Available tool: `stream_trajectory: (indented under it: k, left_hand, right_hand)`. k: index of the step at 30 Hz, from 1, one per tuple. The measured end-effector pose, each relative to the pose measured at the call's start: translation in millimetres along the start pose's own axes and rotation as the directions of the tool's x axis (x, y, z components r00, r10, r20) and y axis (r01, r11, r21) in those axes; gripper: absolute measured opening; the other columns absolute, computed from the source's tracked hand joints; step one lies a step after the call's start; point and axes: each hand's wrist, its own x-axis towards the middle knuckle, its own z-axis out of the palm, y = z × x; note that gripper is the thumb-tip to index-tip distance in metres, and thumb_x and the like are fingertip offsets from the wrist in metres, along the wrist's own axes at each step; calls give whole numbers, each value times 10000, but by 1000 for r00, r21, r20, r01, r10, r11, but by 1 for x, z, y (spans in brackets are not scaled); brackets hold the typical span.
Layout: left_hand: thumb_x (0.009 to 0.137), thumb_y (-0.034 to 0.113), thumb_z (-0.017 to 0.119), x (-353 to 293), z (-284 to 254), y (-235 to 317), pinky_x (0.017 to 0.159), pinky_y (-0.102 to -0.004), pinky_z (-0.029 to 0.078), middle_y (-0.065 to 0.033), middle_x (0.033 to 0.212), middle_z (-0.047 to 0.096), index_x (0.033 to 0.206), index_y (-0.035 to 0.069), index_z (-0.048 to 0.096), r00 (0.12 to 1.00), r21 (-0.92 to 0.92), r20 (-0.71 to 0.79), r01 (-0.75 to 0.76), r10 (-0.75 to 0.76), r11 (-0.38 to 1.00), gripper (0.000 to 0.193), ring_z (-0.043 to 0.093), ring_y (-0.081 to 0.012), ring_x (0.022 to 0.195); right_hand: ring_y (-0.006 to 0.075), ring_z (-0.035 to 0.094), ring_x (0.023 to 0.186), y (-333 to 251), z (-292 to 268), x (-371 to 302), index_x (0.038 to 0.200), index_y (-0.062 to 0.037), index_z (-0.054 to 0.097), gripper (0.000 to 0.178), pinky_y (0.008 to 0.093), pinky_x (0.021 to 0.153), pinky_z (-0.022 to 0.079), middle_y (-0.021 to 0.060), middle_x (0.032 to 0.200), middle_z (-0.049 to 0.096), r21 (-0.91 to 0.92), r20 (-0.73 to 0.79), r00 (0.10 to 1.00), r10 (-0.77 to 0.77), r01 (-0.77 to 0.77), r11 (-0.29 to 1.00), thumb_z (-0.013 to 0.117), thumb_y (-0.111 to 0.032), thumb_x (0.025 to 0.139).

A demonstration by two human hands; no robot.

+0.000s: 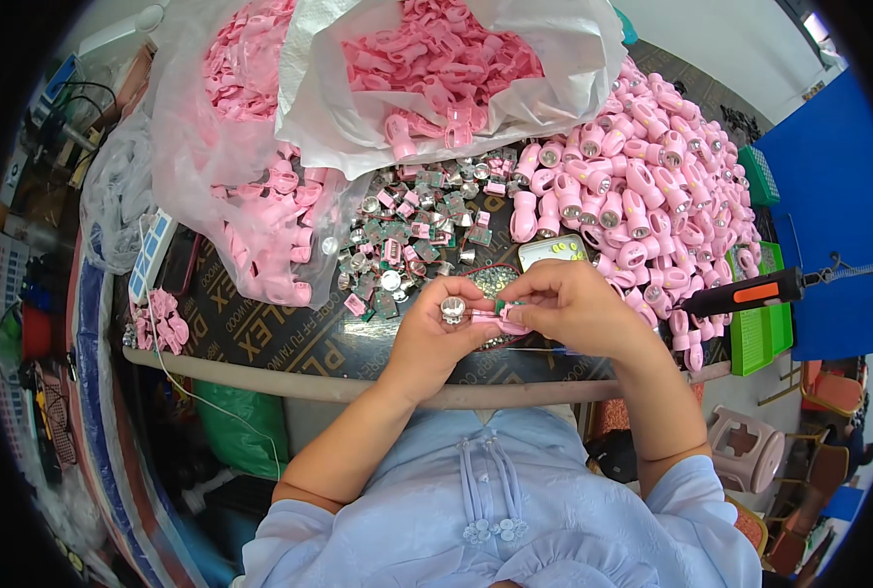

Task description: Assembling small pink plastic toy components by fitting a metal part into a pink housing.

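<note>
My left hand point(431, 338) and right hand point(566, 312) meet above the table's near edge, fingers pinched. Between them is a pink flashlight shell half point(502, 325), with a bit of green circuit board point(501, 306) at my right fingertips. A silver reflector point(451, 311) sits by my left fingers, apparently joined to the parts by thin wires. Just behind the hands lies a dish of small metal pieces point(495, 281), partly covered by them. Beyond it is a pale tray point(552, 249) with little yellow parts.
Reflector-and-board units point(422, 230) lie heaped mid-table. Assembled pink flashlights point(652, 167) are piled at right. A white sack point(309, 88) of pink shells stands behind. An electric screwdriver point(750, 292) hangs at right near a green crate point(755, 338). A power strip point(152, 257) lies left.
</note>
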Motion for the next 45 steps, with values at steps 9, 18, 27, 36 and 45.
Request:
stream_trajectory:
  k: [9,18,27,36,45]
  left_hand:
    - [842,-56,746,2,-2,-8,870,-263,542,-65,1084,624,1148,47,545,999,-81,-29,-32,29,996,380,626,-124,961]
    - [841,-67,742,0,-1,-11,889,-273,525,-73,1093,620,1122,45,548,996,-75,-77,-57,52,996,360,620,-137,991]
    - [842,-112,707,0,7,-7,935,-300,532,-101,1162,603,1229,54,514,991,-111,-66,-126,120,986,463,631,-168,1035]
    - [1033,132,540,-17,27,-3,1021,-376,500,-169,1360,546,1417,46,399,997,-427,67,69,-45,902,418,591,-247,1215]
    - [1073,193,444,-4,3,15,704,-249,489,-54,1049,636,1345,38,456,1000,216,10,2,-4,976,313,626,-111,836]
  right_hand:
    - [151,639,788,0,8,-5,1061,1,734,225,286,685,508,94,917,666,-330,9,965,-260,249,911,750,-4,836]
    - [230,656,869,8,17,-13,1069,-33,730,306,348,761,522,103,966,679,-224,-127,971,-201,170,960,814,-36,775]
    - [319,628,902,21,33,-13,1032,-32,676,347,387,772,519,132,983,652,-477,-246,693,-678,522,707,811,-1,714]
    - [314,627,847,20,42,-7,1035,-26,665,317,403,747,504,124,958,673,-550,-398,526,-752,519,654,779,10,742]
    - [146,613,884,26,62,-19,1144,16,628,210,252,792,484,76,1025,669,278,-459,868,-192,345,896,640,-30,939]
